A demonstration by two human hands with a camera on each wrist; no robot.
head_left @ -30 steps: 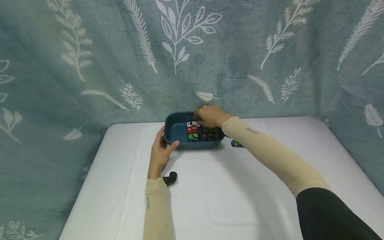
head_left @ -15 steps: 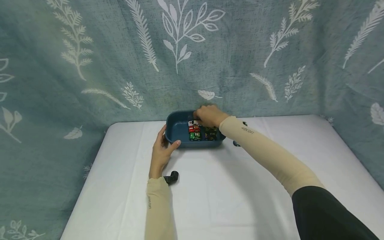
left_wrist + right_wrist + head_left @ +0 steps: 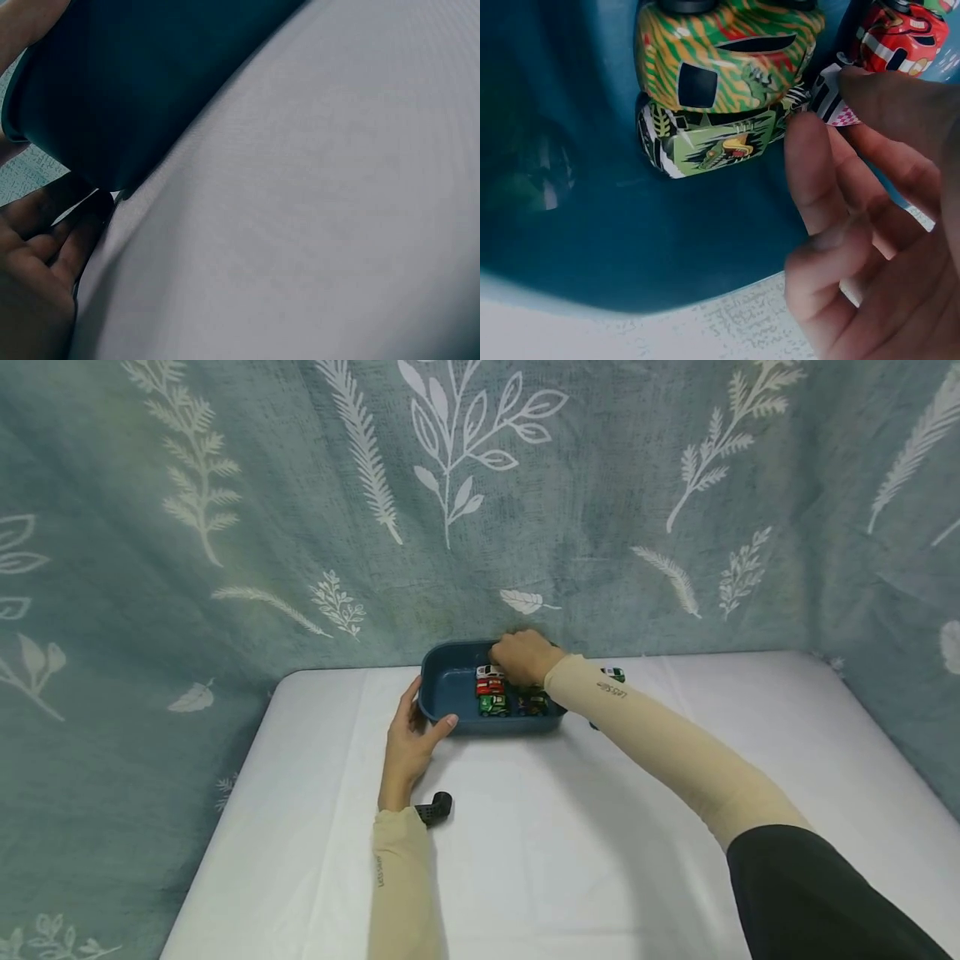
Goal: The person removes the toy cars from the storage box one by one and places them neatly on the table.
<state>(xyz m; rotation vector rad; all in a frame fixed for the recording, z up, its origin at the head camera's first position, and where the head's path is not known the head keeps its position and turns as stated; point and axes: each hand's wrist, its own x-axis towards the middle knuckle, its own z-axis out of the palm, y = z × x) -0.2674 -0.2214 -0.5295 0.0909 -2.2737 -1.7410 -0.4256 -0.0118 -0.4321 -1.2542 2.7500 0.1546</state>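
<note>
A dark blue bin (image 3: 450, 687) stands near the table's back edge, holding several toy cars. My left hand (image 3: 408, 743) grips its left end, thumb over the front rim; the left wrist view shows fingers against the outer wall. Inside the bin, my right hand (image 3: 527, 657) pinches a white toy car (image 3: 826, 96) between thumb and finger. Beside it are a striped orange-green car (image 3: 731, 56), a green car (image 3: 720, 146) and a red car (image 3: 904, 37). The head view shows a column of white, red and green (image 3: 493, 705) cars; the right hand hides part of the bin.
A green-and-white toy car (image 3: 614, 674) lies outside the bin, behind the right sleeve. Another car (image 3: 593, 725) is mostly covered by that sleeve. A white cloth (image 3: 570, 877) covers the table, and a patterned curtain (image 3: 585, 568) hangs behind it.
The right hand stays in the bin, its wrist and forearm shifting slightly left. More of the car behind the sleeve now shows. The left hand keeps its hold.
</note>
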